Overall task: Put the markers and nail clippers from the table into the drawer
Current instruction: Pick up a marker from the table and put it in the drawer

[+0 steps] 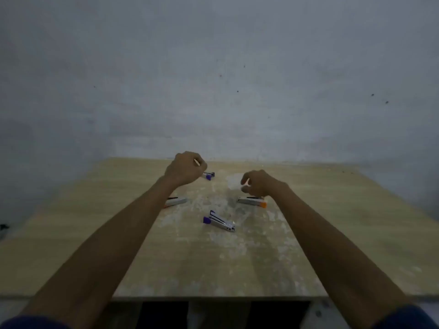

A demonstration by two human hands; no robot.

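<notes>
Four small metal clippers are seen on the wooden table [308, 233] around its pale worn patch — the purple-ended clipper [219, 221] just nearer. The left hand [184, 169] is curled beside the far clipper [209, 175]; contact cannot be told. The right hand [260, 184] is loosely curled above the orange-ended clipper [253, 201].

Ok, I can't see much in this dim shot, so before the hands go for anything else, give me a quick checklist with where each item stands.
1. Left hand free to pick: cannot tell; it is curled, something thin and pale shows at the fingers.
2. Right hand free: cannot tell; also curled, a pale bit shows.
3. Items left on the table: not ok; purple-tipped item, orange-tipped item, another by the left forearm, a fourth beyond the left hand.
4. Nearest item unobstructed: ok.
5. Drawer open: cannot tell; only dark gaps below the table edge.
</notes>
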